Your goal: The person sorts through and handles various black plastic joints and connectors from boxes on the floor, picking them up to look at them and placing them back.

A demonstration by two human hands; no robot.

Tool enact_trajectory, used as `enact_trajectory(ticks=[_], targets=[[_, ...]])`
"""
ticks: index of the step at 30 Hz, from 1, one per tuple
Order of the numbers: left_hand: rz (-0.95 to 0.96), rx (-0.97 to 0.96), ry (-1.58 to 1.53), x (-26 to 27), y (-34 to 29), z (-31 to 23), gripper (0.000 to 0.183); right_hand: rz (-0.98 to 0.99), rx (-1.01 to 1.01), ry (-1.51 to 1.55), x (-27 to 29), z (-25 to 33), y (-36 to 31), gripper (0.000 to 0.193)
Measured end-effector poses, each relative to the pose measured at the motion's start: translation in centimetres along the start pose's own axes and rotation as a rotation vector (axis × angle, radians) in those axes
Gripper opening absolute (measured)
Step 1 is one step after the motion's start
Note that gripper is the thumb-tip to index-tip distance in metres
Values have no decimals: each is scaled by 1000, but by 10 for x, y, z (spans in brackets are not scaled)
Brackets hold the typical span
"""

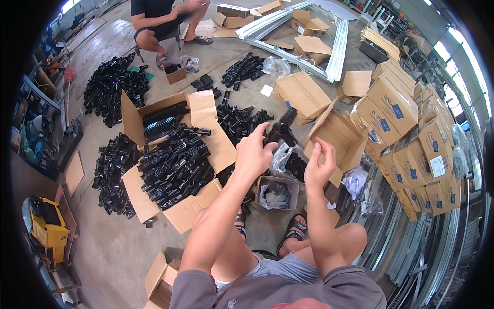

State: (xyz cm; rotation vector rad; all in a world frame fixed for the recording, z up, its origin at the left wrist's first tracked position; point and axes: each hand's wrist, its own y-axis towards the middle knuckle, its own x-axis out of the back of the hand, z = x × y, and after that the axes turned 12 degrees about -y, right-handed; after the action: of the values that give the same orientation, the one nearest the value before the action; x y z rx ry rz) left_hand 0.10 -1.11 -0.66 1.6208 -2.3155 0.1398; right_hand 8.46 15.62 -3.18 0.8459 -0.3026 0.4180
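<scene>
My left hand (254, 153) grips a black part (282, 131), an angular piece with a stubby end pointing up and away. Its exact kind I cannot make out. To the right of it, my right hand (319, 164) is raised with thumb and fingertips pressed together; whatever they pinch, if anything, is too small to see. Below the hands, between my feet, stands a small open carton (294, 197) lined with a clear bag. Just beyond it, a clear plastic bag (279, 160) lies beside small dark pieces (296, 166).
A large open carton (218, 144) at left overflows with similar black parts (175, 165). Loose piles (116, 87) lie around it. An empty open carton (337, 135) and stacked cartons (386, 110) stand right, above metal profiles (396, 247). Another person (164, 23) sits at the far left.
</scene>
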Motion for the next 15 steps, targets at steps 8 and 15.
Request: enact_trajectory(ticks=[8, 15], targets=[[5, 411, -1258, 33, 2, 2, 32, 729, -510, -363, -52, -122, -151, 27], [-26, 277, -1593, 37, 1, -9, 23, 1285, -488, -591, -85, -207, -238, 32]])
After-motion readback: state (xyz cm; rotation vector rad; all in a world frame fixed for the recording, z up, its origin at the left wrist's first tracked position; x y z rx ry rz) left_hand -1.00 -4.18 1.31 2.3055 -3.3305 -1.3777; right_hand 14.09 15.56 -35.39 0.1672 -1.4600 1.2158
